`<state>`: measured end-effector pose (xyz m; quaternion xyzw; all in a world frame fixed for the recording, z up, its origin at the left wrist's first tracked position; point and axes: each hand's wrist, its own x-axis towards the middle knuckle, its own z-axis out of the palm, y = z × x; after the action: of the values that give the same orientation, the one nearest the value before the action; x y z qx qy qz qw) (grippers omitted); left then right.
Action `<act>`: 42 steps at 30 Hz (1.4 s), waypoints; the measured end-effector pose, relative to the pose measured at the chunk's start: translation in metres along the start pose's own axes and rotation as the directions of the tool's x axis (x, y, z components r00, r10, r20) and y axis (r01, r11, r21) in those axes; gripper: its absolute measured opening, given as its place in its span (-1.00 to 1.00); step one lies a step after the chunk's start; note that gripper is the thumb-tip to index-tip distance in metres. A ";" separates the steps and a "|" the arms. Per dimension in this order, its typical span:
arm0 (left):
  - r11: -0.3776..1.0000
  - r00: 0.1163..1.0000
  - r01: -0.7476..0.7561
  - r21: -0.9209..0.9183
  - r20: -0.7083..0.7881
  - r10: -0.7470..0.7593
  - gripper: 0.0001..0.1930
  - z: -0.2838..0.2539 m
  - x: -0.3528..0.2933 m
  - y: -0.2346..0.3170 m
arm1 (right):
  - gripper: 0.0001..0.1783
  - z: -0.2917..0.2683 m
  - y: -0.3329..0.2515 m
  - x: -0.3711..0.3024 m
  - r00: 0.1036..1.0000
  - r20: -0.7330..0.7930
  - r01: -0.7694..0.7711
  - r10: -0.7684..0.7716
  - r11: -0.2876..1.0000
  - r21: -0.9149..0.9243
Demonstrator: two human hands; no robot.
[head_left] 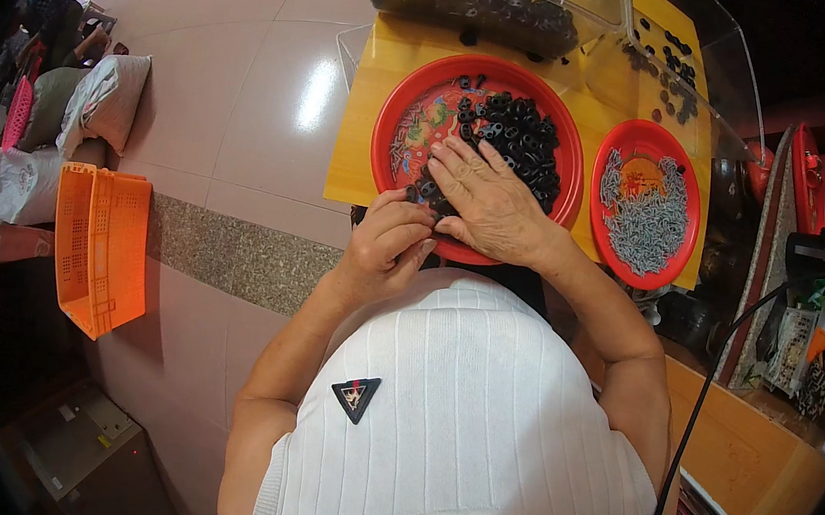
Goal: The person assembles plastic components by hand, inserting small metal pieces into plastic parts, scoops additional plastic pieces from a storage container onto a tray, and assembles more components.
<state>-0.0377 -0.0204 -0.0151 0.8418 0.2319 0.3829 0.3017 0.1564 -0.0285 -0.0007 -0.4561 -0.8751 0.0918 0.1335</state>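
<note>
Left hand [386, 245] curled shut at near rim of large round red plastic tray [386, 124], contents hidden; right hand [487, 200] spread flat, touching it, on small black plastic pieces [521, 138]; best rake few pieces toward left fingers, keeping them off the grey screws [649, 222] on smaller red plate [687, 176] further right.

White ribbed sleeveless top [474, 435]; small black triangular badge [356, 396] on the chest; bare forearms.

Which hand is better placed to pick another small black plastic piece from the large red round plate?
Right, probably: the right hand lies spread on the small black plastic pieces, while the left hand is curled at the large red round plate's near rim.
</note>
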 end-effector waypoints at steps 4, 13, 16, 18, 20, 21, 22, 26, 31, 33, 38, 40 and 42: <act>0.998 1.000 0.020 -0.066 -0.017 -0.022 -0.89 -0.002 -0.003 -0.003 | -0.38 -0.020 0.005 -0.005 0.998 -0.004 -0.057 0.056 0.997 -0.058; 0.987 0.998 0.048 -0.151 -0.024 -0.052 -0.91 -0.007 -0.001 -0.002 | -0.58 -0.021 -0.007 -0.009 0.998 0.033 0.054 -0.056 0.996 0.077; 0.990 0.998 0.049 -0.133 -0.021 -0.052 -0.91 -0.006 -0.004 -0.004 | -0.57 -0.033 0.000 -0.016 0.991 0.132 0.015 -0.026 0.996 0.084; 0.991 0.999 0.042 -0.128 -0.017 -0.044 -0.91 -0.005 -0.003 -0.003 | -0.60 -0.037 0.003 -0.019 0.999 0.025 -0.036 0.032 0.986 0.166; 0.990 0.999 0.042 -0.132 -0.021 -0.046 -0.91 -0.005 -0.003 -0.003 | -0.71 -0.031 0.006 -0.013 0.989 -0.145 -0.008 0.028 0.991 0.136; 0.990 0.999 0.042 -0.135 -0.024 -0.046 -0.91 -0.006 -0.002 -0.003 | -0.74 -0.028 0.011 -0.011 0.978 -0.203 -0.031 0.057 0.991 0.131; 0.990 0.999 0.044 -0.135 -0.025 -0.048 -0.91 -0.005 -0.003 -0.003 | -0.77 -0.026 0.013 -0.009 0.962 -0.261 -0.053 0.085 0.990 0.127; 0.990 0.999 0.046 -0.136 -0.015 -0.049 -0.91 -0.005 -0.003 -0.004 | -0.83 -0.025 -0.002 0.012 0.953 -0.286 -0.055 0.097 0.987 0.152; 0.985 0.998 0.064 -0.158 0.014 -0.063 -0.91 -0.008 -0.003 -0.001 | -0.90 -0.004 -0.009 0.032 0.963 -0.270 0.012 0.006 0.998 0.064; 0.982 0.998 0.066 -0.176 0.009 -0.065 -0.92 -0.009 -0.002 -0.001 | -0.90 0.003 -0.012 0.035 0.968 -0.252 0.006 0.000 1.000 0.020; 0.994 0.987 0.061 -0.090 -0.144 -0.074 -0.85 -0.015 0.003 -0.005 | -0.91 0.010 -0.013 0.033 0.974 -0.224 -0.028 0.023 0.999 -0.020; 0.995 0.964 0.094 -0.021 -0.247 -0.096 -0.82 -0.018 0.007 -0.009 | -0.87 0.009 -0.012 0.032 0.982 -0.172 -0.072 0.074 0.997 0.020; 0.982 0.949 0.165 0.094 -0.285 -0.132 -0.79 -0.023 0.015 -0.016 | -0.87 0.007 -0.013 0.031 0.983 -0.163 -0.082 0.085 0.996 0.025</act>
<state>-0.0492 0.0076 -0.0063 0.7759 0.3567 0.4592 0.2445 0.1269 -0.0102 0.0012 -0.4972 -0.8403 0.0673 0.2051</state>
